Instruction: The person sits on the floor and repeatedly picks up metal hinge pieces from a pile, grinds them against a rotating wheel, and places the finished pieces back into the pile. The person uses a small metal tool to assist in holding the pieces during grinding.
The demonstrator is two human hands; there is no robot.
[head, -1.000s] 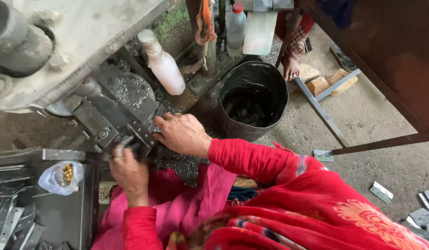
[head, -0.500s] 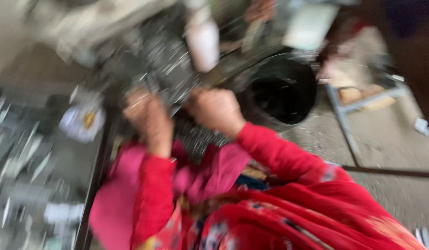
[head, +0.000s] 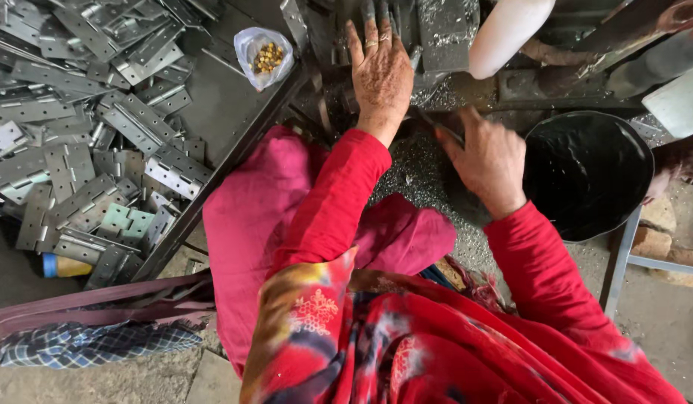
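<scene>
We are reaching our left hand (head: 380, 71) forward, fingers spread flat and open, pressing on the dark metal machine bed (head: 444, 34) just beside the tray edge. Our right hand (head: 487, 161) is curling shut around a thin dark rod-like tool (head: 436, 126); it may be a brush or a pick, since the view is too dim to say. Its tip is pointing into the bright metal shavings (head: 417, 168) that are lying between our two hands, over the bed and onto our lap.

To do this well, we are keeping the left palm steady as a brace and working the tool in short strokes away from the fingers, since the swarf is sharp. The black bucket (head: 586, 176) is standing just beside our right wrist. To the left, the steel tray (head: 234, 112) is holding a heap of flat hinges (head: 99, 127) and a small plastic bag of brass-coloured bits (head: 266, 54).
</scene>
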